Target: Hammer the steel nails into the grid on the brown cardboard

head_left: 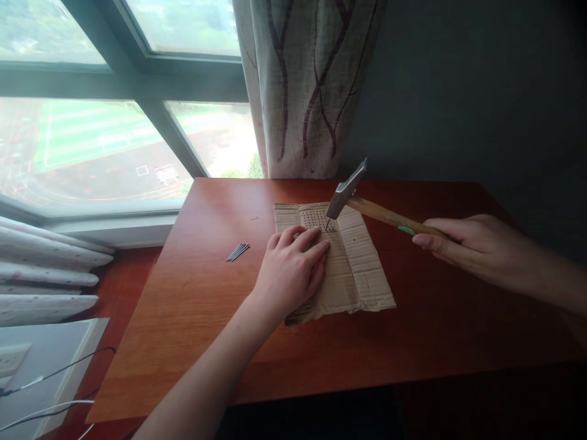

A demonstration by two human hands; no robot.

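My right hand (pixel 463 241) is closed round the wooden handle of a hammer (pixel 385 215). Its metal head slants just above a thin upright nail (pixel 327 223), and I cannot tell if they touch. The nail stands at the near edge of a tan piece with rows of small dark dots (pixel 314 218), holes or nail heads. Under it lies a creased cardboard sheet (pixel 369 263). My left hand (pixel 293 263) rests palm down on the cardboard, fingers stretched forward to the dotted piece and the nail. Several loose nails (pixel 238 252) lie together left of that hand.
The brown wooden table (pixel 192 293) reaches to a patterned curtain (pixel 316 91) and a dark wall at the back. A window (pixel 92 134) is at the left. Cables (pixel 50 406) and a wall socket (pixel 13 360) show at the lower left, beside the table's edge.
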